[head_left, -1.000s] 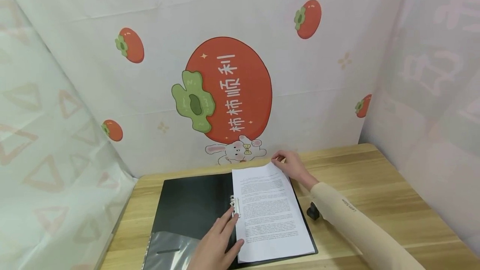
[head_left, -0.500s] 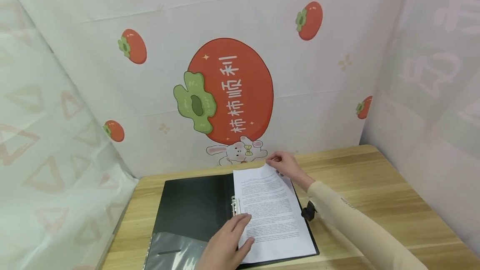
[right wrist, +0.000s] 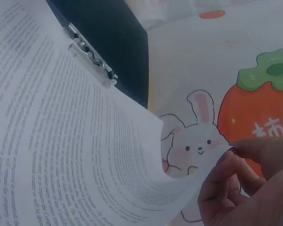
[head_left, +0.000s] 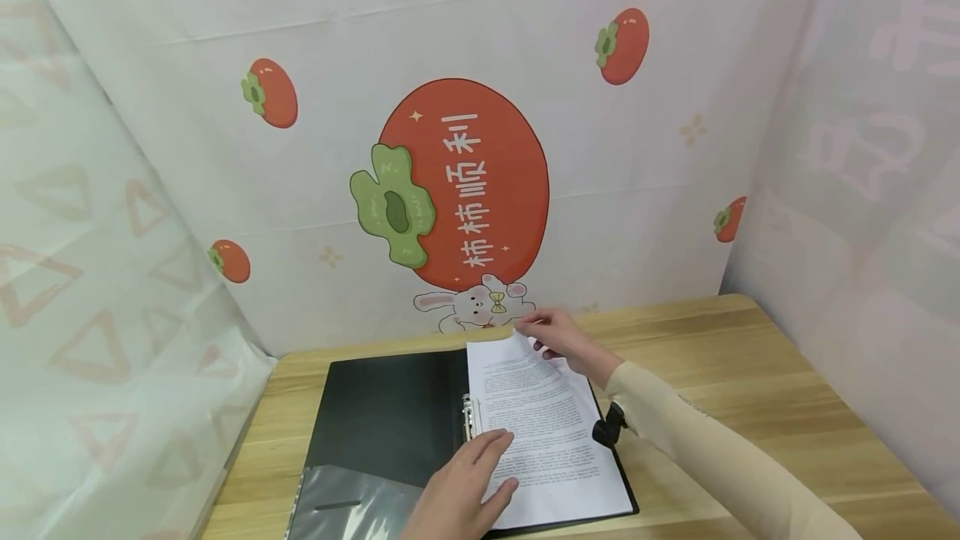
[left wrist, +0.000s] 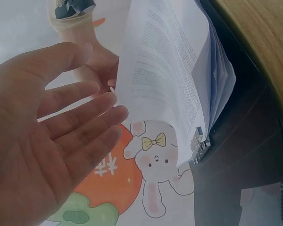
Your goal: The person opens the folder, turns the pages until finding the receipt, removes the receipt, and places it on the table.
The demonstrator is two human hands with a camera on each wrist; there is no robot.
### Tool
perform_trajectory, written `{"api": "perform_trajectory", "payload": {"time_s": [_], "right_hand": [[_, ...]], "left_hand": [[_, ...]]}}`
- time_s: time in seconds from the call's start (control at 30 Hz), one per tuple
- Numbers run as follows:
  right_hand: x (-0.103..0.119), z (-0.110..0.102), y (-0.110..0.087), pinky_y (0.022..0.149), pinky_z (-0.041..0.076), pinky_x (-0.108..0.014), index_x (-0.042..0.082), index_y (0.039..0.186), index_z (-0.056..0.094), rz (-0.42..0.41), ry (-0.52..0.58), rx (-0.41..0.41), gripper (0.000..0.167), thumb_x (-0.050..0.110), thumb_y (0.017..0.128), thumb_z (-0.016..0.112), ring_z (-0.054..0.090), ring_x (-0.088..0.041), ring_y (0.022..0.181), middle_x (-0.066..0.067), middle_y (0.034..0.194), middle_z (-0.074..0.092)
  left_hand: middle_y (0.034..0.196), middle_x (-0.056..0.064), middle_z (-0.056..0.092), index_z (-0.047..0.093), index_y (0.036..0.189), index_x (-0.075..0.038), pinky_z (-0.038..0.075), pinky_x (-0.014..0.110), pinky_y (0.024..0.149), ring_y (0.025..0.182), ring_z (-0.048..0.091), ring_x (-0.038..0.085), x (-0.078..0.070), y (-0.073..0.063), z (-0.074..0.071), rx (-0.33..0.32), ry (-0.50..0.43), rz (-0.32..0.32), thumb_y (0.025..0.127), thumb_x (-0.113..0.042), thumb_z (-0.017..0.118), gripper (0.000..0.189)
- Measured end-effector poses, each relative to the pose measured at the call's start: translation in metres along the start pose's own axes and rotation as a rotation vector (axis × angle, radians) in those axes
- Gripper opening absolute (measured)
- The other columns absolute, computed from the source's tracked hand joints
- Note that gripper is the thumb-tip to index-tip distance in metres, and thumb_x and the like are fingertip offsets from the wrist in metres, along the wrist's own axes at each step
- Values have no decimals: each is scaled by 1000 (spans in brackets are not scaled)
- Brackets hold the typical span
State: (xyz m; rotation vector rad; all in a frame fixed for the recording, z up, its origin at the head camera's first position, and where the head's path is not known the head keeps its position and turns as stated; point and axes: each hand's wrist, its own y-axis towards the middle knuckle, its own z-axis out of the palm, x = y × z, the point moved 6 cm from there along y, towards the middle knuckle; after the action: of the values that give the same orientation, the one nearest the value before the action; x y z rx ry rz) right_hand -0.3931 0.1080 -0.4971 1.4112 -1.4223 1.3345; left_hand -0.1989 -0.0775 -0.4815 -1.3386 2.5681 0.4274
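A black folder (head_left: 390, 407) lies spread on the wooden table, with a stack of printed paper (head_left: 540, 440) on its right half. The metal clip (head_left: 471, 417) at the spine sits along the paper's left edge. At the far corner my right hand (head_left: 558, 338) pinches the top sheet (right wrist: 99, 155) between thumb and index finger; the sheet curves upward in the right wrist view. My left hand (head_left: 465, 490) hovers over the lower left of the pages, its fingers (left wrist: 85, 117) spread and relaxed, holding nothing.
A clear plastic pocket (head_left: 352, 502) covers the lower part of the folder's left cover. Behind the wooden table (head_left: 697, 373) hangs a white cloth (head_left: 637, 148) printed with persimmons and a rabbit. A black wrist camera (head_left: 609, 425) is on the right sleeve.
My right hand has moved left, bringing the sheet's far corner along and lifting it into a curve. My left hand has shifted right from beside the clip to over the pages.
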Motion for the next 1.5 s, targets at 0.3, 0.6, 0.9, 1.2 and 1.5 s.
{"api": "perform_trajectory", "payload": {"time_s": [0.3, 0.6, 0.9, 1.2, 1.5], "right_hand": [[10, 15, -2, 60, 44, -28, 6, 119, 74, 50, 64, 39, 25, 24, 101, 74, 60, -18, 73, -13, 110, 68], [26, 26, -1, 63, 50, -26, 5, 122, 72, 49, 104, 88, 30, 26, 101, 74, 66, -18, 76, -11, 112, 70], [40, 37, -2, 65, 57, -26, 3, 123, 71, 29, 140, 167, 28, 23, 102, 73, 71, -17, 77, -11, 110, 70], [50, 48, -4, 73, 63, -30, 3, 124, 67, 22, 146, 221, 28, 21, 103, 71, 74, -20, 80, -12, 109, 71], [63, 52, -3, 77, 64, -33, 0, 123, 67, 17, 164, 254, 27, 18, 103, 70, 76, -19, 77, -15, 106, 74]], "left_hand": [[104, -8, 58, 69, 127, -16, 52, 19, 69, 84, 55, 2, -7, 11, 0, -80, 5, 39, 98, -30, 78, 33], [125, -3, 64, 69, 130, -14, 59, 24, 87, 105, 67, 10, -20, 19, 3, -154, 73, 161, 95, -29, 82, 41], [138, -6, 60, 65, 139, -17, 57, 23, 95, 114, 65, 7, -38, 25, 4, -173, 103, 264, 94, -28, 84, 50], [148, -7, 57, 59, 148, -21, 57, 26, 97, 122, 63, 8, -45, 30, 14, -71, 113, 259, 96, -33, 80, 58], [149, -6, 55, 62, 144, -21, 57, 21, 90, 120, 62, 8, -50, 30, 18, -47, 153, 277, 90, -13, 86, 61]]}}
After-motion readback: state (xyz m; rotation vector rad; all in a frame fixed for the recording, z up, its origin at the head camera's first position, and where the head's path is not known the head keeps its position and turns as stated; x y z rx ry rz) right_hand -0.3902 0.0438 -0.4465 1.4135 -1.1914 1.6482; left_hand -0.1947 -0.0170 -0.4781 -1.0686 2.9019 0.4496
